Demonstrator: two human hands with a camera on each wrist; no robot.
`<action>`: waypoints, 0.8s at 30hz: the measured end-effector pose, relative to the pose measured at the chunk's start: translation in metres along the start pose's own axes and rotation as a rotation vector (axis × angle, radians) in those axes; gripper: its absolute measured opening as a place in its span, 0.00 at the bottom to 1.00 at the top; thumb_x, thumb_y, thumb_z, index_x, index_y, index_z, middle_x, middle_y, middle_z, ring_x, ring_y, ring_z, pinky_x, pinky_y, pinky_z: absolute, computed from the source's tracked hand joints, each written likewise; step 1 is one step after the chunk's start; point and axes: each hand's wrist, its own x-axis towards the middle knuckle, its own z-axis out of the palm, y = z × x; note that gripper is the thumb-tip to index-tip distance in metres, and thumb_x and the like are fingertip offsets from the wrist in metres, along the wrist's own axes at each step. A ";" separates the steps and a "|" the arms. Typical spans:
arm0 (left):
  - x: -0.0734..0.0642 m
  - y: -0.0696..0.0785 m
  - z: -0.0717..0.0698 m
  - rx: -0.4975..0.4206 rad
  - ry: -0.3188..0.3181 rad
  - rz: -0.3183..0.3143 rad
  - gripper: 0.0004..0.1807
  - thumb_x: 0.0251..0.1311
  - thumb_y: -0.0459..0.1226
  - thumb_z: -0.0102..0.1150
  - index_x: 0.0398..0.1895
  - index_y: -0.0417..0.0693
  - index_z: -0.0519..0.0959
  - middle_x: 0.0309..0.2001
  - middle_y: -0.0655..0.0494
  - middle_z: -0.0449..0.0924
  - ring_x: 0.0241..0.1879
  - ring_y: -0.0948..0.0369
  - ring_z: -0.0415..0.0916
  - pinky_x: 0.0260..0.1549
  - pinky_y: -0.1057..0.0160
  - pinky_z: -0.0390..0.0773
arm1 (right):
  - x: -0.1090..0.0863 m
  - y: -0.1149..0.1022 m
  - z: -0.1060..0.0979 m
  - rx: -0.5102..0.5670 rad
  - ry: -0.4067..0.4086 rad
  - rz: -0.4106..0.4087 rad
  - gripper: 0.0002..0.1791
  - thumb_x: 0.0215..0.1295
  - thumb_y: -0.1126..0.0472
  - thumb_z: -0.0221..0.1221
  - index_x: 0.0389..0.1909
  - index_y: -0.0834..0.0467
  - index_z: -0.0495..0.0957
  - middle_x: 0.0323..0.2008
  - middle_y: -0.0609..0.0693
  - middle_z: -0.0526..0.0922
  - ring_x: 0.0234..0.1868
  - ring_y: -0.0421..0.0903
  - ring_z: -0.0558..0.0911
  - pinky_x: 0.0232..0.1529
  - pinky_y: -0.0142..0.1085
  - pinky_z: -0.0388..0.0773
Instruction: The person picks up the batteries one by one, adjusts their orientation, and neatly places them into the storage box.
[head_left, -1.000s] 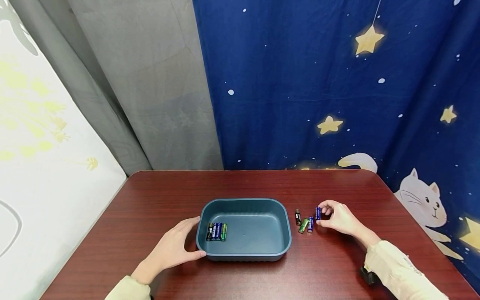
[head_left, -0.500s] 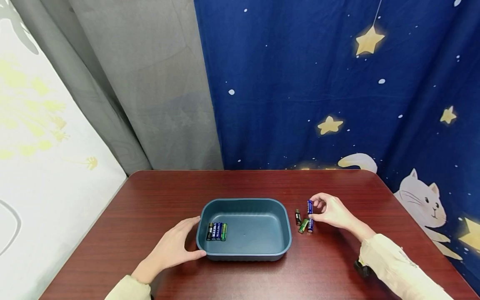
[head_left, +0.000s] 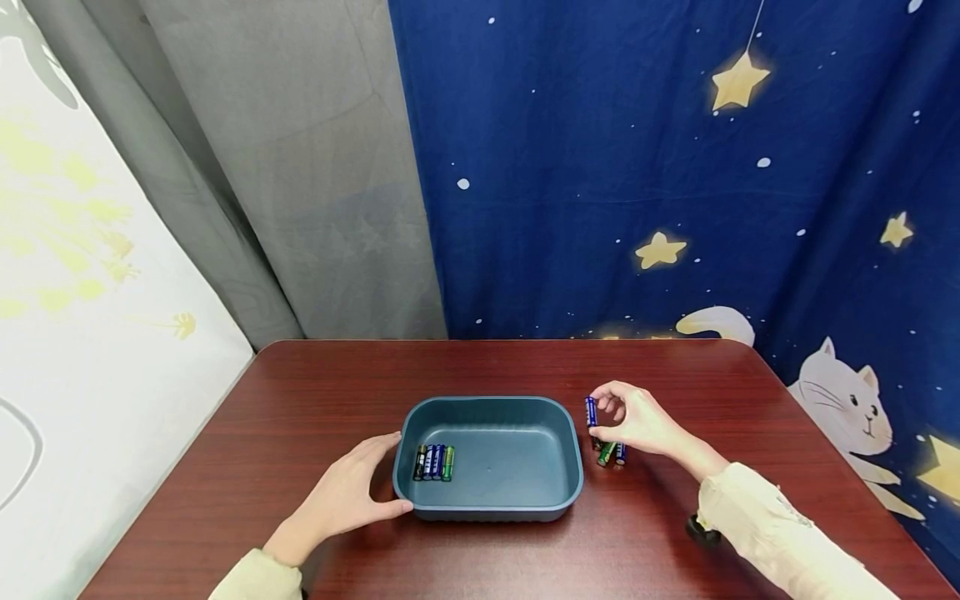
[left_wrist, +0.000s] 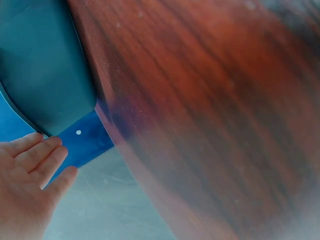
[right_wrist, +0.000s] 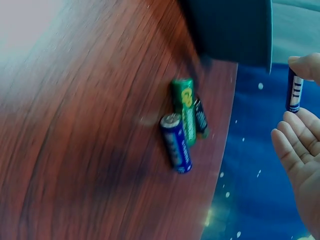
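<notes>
Between thumb and fingertips my right hand [head_left: 637, 421] pinches a blue battery [right_wrist: 294, 90], held up beside the right wall of a teal plastic bin [head_left: 487, 508]. Below that hand, a green battery [right_wrist: 183, 107], another blue battery [right_wrist: 176, 145] and a black battery [right_wrist: 201, 117] lie close together on the table. Inside the bin at its left end, several batteries [head_left: 433, 463] in black, blue and green lie side by side in a row. My left hand [head_left: 348, 492] rests at the bin's left side, fingers straight, its thumb and fingertips touching the rim.
The bin stands on a dark red wooden table [head_left: 337, 375]. Behind the table hang a grey curtain [head_left: 315, 208] and a blue star-patterned curtain [head_left: 570, 167]. A white panel [head_left: 97, 317] borders the left side.
My right hand has carried the blue battery leftward, over the loose batteries and close to the bin. The left hand and the bin have stayed put.
</notes>
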 end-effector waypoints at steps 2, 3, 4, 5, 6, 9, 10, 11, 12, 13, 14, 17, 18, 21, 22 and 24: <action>0.000 0.000 0.000 -0.002 0.000 -0.001 0.47 0.35 0.60 0.67 0.62 0.50 0.67 0.58 0.59 0.69 0.57 0.59 0.66 0.50 0.52 0.72 | 0.002 -0.003 0.002 0.009 -0.002 -0.009 0.23 0.39 0.61 0.72 0.39 0.61 0.76 0.28 0.52 0.76 0.26 0.46 0.75 0.26 0.29 0.73; 0.000 0.000 0.000 -0.003 0.000 -0.001 0.47 0.35 0.60 0.67 0.62 0.50 0.67 0.58 0.59 0.69 0.57 0.59 0.66 0.50 0.52 0.72 | 0.003 -0.005 0.004 0.016 -0.004 -0.013 0.23 0.39 0.61 0.72 0.39 0.61 0.76 0.28 0.53 0.76 0.26 0.45 0.75 0.25 0.29 0.73; 0.000 0.000 0.000 -0.005 -0.001 -0.003 0.48 0.35 0.60 0.67 0.62 0.50 0.67 0.58 0.59 0.69 0.57 0.59 0.66 0.50 0.52 0.72 | 0.004 -0.007 0.005 0.024 -0.005 -0.019 0.23 0.39 0.61 0.72 0.39 0.61 0.75 0.28 0.53 0.76 0.25 0.46 0.75 0.25 0.30 0.74; 0.000 0.000 0.000 -0.006 -0.002 -0.003 0.48 0.35 0.60 0.67 0.62 0.50 0.67 0.58 0.59 0.69 0.57 0.59 0.66 0.50 0.52 0.72 | 0.005 -0.009 0.007 0.035 -0.007 -0.023 0.23 0.39 0.62 0.72 0.39 0.61 0.76 0.28 0.53 0.76 0.25 0.46 0.75 0.25 0.30 0.74; 0.000 0.000 0.000 -0.005 -0.003 -0.004 0.48 0.35 0.60 0.67 0.62 0.50 0.67 0.58 0.59 0.69 0.57 0.59 0.66 0.50 0.52 0.72 | 0.007 -0.011 0.008 0.043 -0.007 -0.029 0.23 0.38 0.62 0.71 0.39 0.61 0.76 0.28 0.53 0.76 0.24 0.46 0.75 0.25 0.31 0.74; 0.000 0.000 0.000 -0.002 -0.007 -0.008 0.48 0.35 0.60 0.67 0.62 0.50 0.67 0.58 0.58 0.69 0.57 0.59 0.66 0.50 0.52 0.71 | 0.011 -0.017 0.014 0.058 -0.015 -0.041 0.24 0.39 0.61 0.71 0.39 0.61 0.76 0.28 0.51 0.75 0.24 0.45 0.75 0.25 0.31 0.74; 0.000 0.000 0.000 0.000 -0.006 -0.009 0.48 0.35 0.61 0.67 0.62 0.50 0.67 0.58 0.58 0.69 0.57 0.59 0.66 0.50 0.52 0.71 | 0.013 -0.019 0.016 0.062 -0.016 -0.046 0.24 0.38 0.61 0.71 0.40 0.61 0.76 0.28 0.50 0.75 0.25 0.45 0.75 0.25 0.31 0.74; 0.000 0.000 0.000 0.000 -0.006 -0.010 0.48 0.35 0.61 0.67 0.62 0.50 0.67 0.58 0.58 0.69 0.57 0.59 0.66 0.50 0.52 0.71 | 0.015 -0.022 0.018 0.063 -0.017 -0.050 0.24 0.39 0.61 0.71 0.40 0.60 0.76 0.28 0.49 0.75 0.25 0.44 0.74 0.26 0.30 0.74; 0.000 0.000 0.000 -0.001 -0.007 -0.011 0.48 0.36 0.60 0.67 0.62 0.50 0.66 0.58 0.58 0.69 0.57 0.59 0.66 0.50 0.52 0.71 | 0.017 -0.024 0.021 0.069 -0.017 -0.057 0.24 0.39 0.61 0.71 0.40 0.60 0.76 0.28 0.49 0.75 0.26 0.44 0.74 0.26 0.31 0.74; 0.000 0.000 0.000 -0.002 -0.006 -0.011 0.48 0.36 0.60 0.67 0.62 0.50 0.66 0.58 0.58 0.69 0.58 0.59 0.66 0.50 0.51 0.71 | 0.020 -0.027 0.024 0.073 -0.019 -0.064 0.24 0.39 0.61 0.71 0.40 0.60 0.76 0.28 0.49 0.75 0.26 0.44 0.74 0.26 0.31 0.74; 0.000 0.000 0.000 -0.004 -0.007 -0.011 0.48 0.36 0.60 0.67 0.62 0.50 0.66 0.58 0.58 0.69 0.58 0.59 0.66 0.50 0.51 0.71 | 0.022 -0.030 0.026 0.081 -0.022 -0.072 0.24 0.39 0.61 0.71 0.40 0.60 0.76 0.29 0.50 0.75 0.27 0.45 0.74 0.26 0.31 0.74; -0.001 0.001 0.000 -0.002 -0.006 -0.012 0.48 0.36 0.60 0.67 0.62 0.49 0.67 0.58 0.58 0.69 0.58 0.58 0.66 0.50 0.51 0.71 | 0.029 -0.039 0.035 0.099 -0.039 -0.103 0.24 0.39 0.61 0.71 0.41 0.60 0.75 0.30 0.53 0.76 0.29 0.49 0.75 0.27 0.32 0.74; -0.001 0.001 0.000 -0.001 -0.006 -0.012 0.48 0.35 0.60 0.67 0.62 0.49 0.67 0.58 0.58 0.69 0.58 0.58 0.66 0.50 0.51 0.71 | 0.032 -0.042 0.038 0.104 -0.045 -0.111 0.24 0.39 0.61 0.71 0.41 0.60 0.75 0.30 0.54 0.76 0.30 0.49 0.75 0.27 0.32 0.74; 0.000 0.001 0.000 0.008 -0.002 -0.010 0.48 0.35 0.60 0.67 0.62 0.49 0.67 0.58 0.58 0.69 0.57 0.59 0.66 0.50 0.52 0.71 | 0.038 -0.049 0.045 0.114 -0.064 -0.130 0.24 0.40 0.60 0.70 0.42 0.60 0.75 0.31 0.55 0.77 0.32 0.50 0.75 0.28 0.31 0.74; 0.000 0.001 0.000 0.008 -0.001 -0.008 0.47 0.35 0.60 0.67 0.62 0.49 0.67 0.58 0.58 0.69 0.57 0.59 0.66 0.50 0.52 0.72 | 0.039 -0.051 0.047 0.118 -0.069 -0.132 0.24 0.40 0.60 0.70 0.42 0.60 0.75 0.32 0.55 0.77 0.32 0.49 0.75 0.29 0.31 0.74; 0.000 0.001 -0.001 0.002 0.000 -0.005 0.47 0.35 0.59 0.68 0.62 0.49 0.67 0.58 0.58 0.69 0.58 0.59 0.66 0.50 0.52 0.71 | 0.041 -0.055 0.051 0.123 -0.078 -0.140 0.24 0.41 0.60 0.70 0.42 0.60 0.75 0.32 0.55 0.77 0.32 0.46 0.74 0.29 0.32 0.74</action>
